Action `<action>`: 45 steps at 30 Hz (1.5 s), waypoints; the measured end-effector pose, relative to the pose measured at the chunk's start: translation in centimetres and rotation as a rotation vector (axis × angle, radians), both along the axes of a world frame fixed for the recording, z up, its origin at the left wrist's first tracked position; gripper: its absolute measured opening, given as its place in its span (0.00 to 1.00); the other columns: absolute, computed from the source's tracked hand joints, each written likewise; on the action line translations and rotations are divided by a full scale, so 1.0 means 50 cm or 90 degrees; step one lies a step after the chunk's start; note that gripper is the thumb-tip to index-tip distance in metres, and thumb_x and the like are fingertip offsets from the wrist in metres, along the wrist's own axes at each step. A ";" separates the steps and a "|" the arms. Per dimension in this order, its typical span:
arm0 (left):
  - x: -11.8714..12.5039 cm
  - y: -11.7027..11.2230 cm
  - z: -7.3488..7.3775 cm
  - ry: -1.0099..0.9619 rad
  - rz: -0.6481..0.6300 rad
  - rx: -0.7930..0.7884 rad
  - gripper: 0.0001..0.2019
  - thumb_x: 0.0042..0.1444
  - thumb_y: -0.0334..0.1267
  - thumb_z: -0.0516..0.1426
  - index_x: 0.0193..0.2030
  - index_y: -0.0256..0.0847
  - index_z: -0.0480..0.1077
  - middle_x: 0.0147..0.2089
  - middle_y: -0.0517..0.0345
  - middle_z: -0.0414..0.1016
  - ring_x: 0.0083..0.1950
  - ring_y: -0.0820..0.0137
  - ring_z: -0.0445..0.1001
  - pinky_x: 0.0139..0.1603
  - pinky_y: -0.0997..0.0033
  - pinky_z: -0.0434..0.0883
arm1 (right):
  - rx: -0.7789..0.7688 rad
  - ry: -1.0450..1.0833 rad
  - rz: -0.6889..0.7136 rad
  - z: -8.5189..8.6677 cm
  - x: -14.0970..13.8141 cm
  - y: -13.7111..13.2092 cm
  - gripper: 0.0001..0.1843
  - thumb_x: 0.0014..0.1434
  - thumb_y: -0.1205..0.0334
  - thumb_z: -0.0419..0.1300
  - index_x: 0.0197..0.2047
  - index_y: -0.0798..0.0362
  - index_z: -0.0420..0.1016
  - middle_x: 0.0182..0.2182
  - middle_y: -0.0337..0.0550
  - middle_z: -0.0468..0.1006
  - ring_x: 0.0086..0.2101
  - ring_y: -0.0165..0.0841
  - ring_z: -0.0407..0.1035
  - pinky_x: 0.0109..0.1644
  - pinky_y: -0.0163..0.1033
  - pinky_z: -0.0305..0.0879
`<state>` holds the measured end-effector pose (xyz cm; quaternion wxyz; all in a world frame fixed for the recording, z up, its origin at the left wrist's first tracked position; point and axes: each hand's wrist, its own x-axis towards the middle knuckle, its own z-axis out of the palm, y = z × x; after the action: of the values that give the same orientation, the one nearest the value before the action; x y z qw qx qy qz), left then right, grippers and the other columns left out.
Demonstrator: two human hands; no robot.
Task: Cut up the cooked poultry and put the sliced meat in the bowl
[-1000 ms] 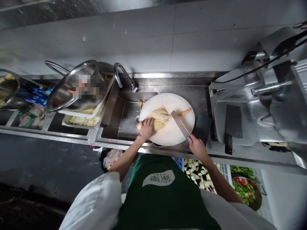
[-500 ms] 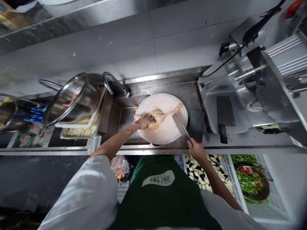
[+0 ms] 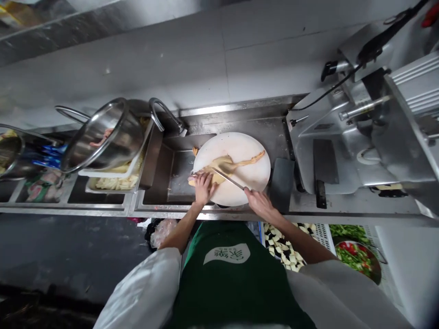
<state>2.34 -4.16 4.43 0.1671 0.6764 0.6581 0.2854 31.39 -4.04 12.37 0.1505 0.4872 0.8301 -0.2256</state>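
A plucked chicken (image 3: 222,165) with pale yellow skin lies on a round white cutting board (image 3: 252,183), one leg and foot stretched out to the right. My left hand (image 3: 203,188) grips its left end, fingers bent over the skin and partly hiding it. In my right hand (image 3: 261,201) is the handle of a cleaver (image 3: 229,178). The blade is edge-down, slanting across the chicken's middle just right of my left fingers; whether it has cut in I cannot tell.
The board sits partly over a sink (image 3: 181,171) with a curved tap (image 3: 166,114). Tilted steel bowls (image 3: 103,137) stand left. A second cleaver (image 3: 325,160) lies on the slicing machine (image 3: 370,132) at right. Below are trays of cut eggplant (image 3: 283,249) and green peppers (image 3: 356,258).
The cleaver has moved left from the board's right side onto the chicken. My left hand has shifted from on top of the chicken to its lower left, its fingers now bent.
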 end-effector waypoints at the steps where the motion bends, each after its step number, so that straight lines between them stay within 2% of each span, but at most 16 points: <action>1: 0.010 0.000 -0.004 -0.007 0.024 0.005 0.20 0.61 0.45 0.59 0.59 0.44 0.72 0.65 0.41 0.68 0.71 0.50 0.59 0.75 0.44 0.46 | 0.007 -0.009 0.024 0.003 -0.017 0.011 0.25 0.69 0.72 0.46 0.67 0.56 0.62 0.48 0.58 0.80 0.47 0.41 0.78 0.51 0.39 0.66; 5: 0.028 0.009 -0.004 -0.038 0.055 0.013 0.17 0.60 0.43 0.60 0.55 0.44 0.74 0.63 0.43 0.70 0.71 0.49 0.59 0.76 0.44 0.43 | 0.036 -0.055 0.069 0.006 -0.069 0.021 0.25 0.69 0.74 0.46 0.68 0.59 0.60 0.48 0.63 0.80 0.48 0.44 0.79 0.51 0.43 0.70; 10: 0.022 0.043 0.001 -0.115 0.030 -0.008 0.11 0.57 0.43 0.63 0.46 0.45 0.77 0.56 0.45 0.75 0.70 0.48 0.60 0.77 0.42 0.42 | 0.058 -0.095 0.037 -0.001 -0.159 0.038 0.17 0.69 0.75 0.46 0.58 0.65 0.66 0.41 0.67 0.82 0.44 0.43 0.81 0.47 0.42 0.73; 14: 0.013 0.070 -0.006 -0.151 0.010 -0.006 0.09 0.56 0.42 0.63 0.43 0.44 0.77 0.53 0.45 0.76 0.69 0.47 0.60 0.77 0.41 0.42 | 0.103 -0.099 0.026 -0.021 -0.232 0.069 0.18 0.71 0.74 0.41 0.59 0.66 0.64 0.41 0.67 0.82 0.45 0.42 0.81 0.46 0.41 0.73; 20: 0.006 0.073 -0.027 -0.145 -0.015 0.022 0.11 0.58 0.38 0.61 0.47 0.43 0.78 0.52 0.45 0.77 0.69 0.48 0.61 0.76 0.40 0.44 | 0.128 -0.204 0.019 -0.050 -0.215 0.046 0.19 0.70 0.75 0.41 0.58 0.67 0.66 0.38 0.67 0.82 0.42 0.44 0.81 0.45 0.43 0.73; 26: -0.001 0.065 -0.035 -0.169 -0.037 0.045 0.12 0.61 0.40 0.59 0.50 0.43 0.78 0.53 0.43 0.77 0.69 0.48 0.63 0.76 0.40 0.46 | 0.169 -0.218 0.036 -0.053 -0.280 0.099 0.23 0.73 0.69 0.37 0.64 0.66 0.62 0.43 0.67 0.81 0.44 0.43 0.79 0.47 0.42 0.72; 28: -0.004 0.063 -0.039 -0.211 -0.036 0.059 0.13 0.61 0.40 0.60 0.51 0.44 0.77 0.55 0.44 0.76 0.70 0.48 0.62 0.76 0.40 0.46 | 0.182 -0.252 0.046 -0.054 -0.261 0.100 0.23 0.72 0.69 0.39 0.65 0.65 0.62 0.45 0.68 0.80 0.44 0.43 0.78 0.46 0.42 0.72; 31: -0.006 0.059 -0.047 -0.239 -0.043 0.069 0.14 0.60 0.39 0.60 0.52 0.44 0.76 0.57 0.45 0.75 0.71 0.48 0.60 0.77 0.40 0.44 | 0.192 -0.326 0.048 -0.055 -0.203 0.078 0.23 0.71 0.70 0.41 0.64 0.65 0.62 0.43 0.67 0.80 0.42 0.42 0.79 0.44 0.41 0.72; 33: -0.005 0.056 -0.050 -0.248 -0.050 0.073 0.15 0.60 0.38 0.60 0.53 0.44 0.76 0.56 0.45 0.75 0.71 0.49 0.61 0.77 0.41 0.44 | 0.194 -0.347 0.043 -0.058 -0.192 0.073 0.23 0.71 0.71 0.39 0.64 0.66 0.63 0.41 0.66 0.80 0.41 0.43 0.79 0.43 0.41 0.72; 36: -0.003 0.054 -0.049 -0.260 -0.058 0.071 0.15 0.60 0.38 0.60 0.53 0.45 0.76 0.54 0.45 0.76 0.68 0.50 0.64 0.76 0.42 0.46 | 0.196 -0.303 0.058 -0.069 -0.248 0.109 0.25 0.72 0.70 0.36 0.66 0.68 0.60 0.44 0.68 0.79 0.43 0.44 0.79 0.44 0.41 0.71; 38: -0.003 0.053 -0.048 -0.255 -0.053 0.066 0.15 0.61 0.39 0.59 0.54 0.45 0.76 0.53 0.45 0.76 0.66 0.50 0.66 0.76 0.43 0.48 | 0.196 -0.258 0.079 -0.075 -0.304 0.153 0.26 0.74 0.70 0.35 0.69 0.70 0.55 0.47 0.69 0.78 0.46 0.43 0.78 0.47 0.40 0.70; 40: -0.004 0.053 -0.048 -0.253 -0.038 0.066 0.15 0.62 0.39 0.59 0.55 0.44 0.76 0.55 0.44 0.76 0.66 0.50 0.65 0.76 0.43 0.48 | 0.189 -0.244 0.084 -0.075 -0.336 0.192 0.26 0.74 0.70 0.35 0.71 0.72 0.49 0.49 0.69 0.78 0.48 0.42 0.76 0.49 0.39 0.68; 42: -0.006 0.053 -0.048 -0.264 -0.026 0.071 0.16 0.61 0.38 0.59 0.56 0.43 0.75 0.57 0.44 0.75 0.67 0.49 0.64 0.76 0.43 0.48 | 0.174 -0.260 0.076 -0.069 -0.325 0.211 0.27 0.74 0.71 0.36 0.72 0.72 0.47 0.48 0.69 0.78 0.48 0.42 0.77 0.49 0.40 0.68; 45: -0.008 0.057 -0.046 -0.292 -0.013 0.081 0.17 0.59 0.37 0.62 0.55 0.43 0.76 0.57 0.44 0.75 0.69 0.48 0.63 0.76 0.43 0.47 | 0.137 -0.304 0.070 -0.052 -0.245 0.200 0.28 0.71 0.73 0.41 0.72 0.69 0.48 0.45 0.66 0.80 0.46 0.44 0.78 0.50 0.43 0.69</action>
<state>1.92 -1.34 2.15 0.2721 0.6099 0.5763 0.4710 19.15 5.97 9.78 0.3018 0.4937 0.8155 -0.0063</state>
